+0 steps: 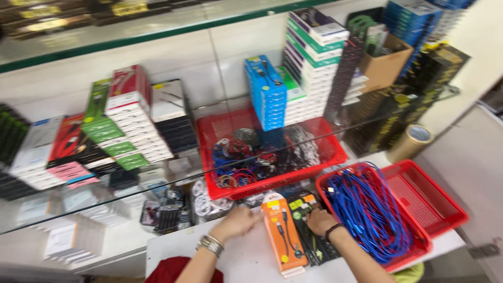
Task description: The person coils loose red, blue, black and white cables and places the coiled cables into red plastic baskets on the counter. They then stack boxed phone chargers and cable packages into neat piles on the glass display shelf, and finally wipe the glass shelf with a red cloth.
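My left hand, with silver bangles on the wrist, rests fingers curled on the white counter just left of a long orange cable box. My right hand, with a dark bracelet, lies on a black and green cable box beside the orange one. Whether either hand grips anything is blurred. A red basket full of blue and red cables sits right of my right hand.
A large red basket of mixed coiled cables stands behind a glass shelf edge. Stacks of boxed cables line the back wall. An empty red basket, a brown tape roll and a cardboard box are at right.
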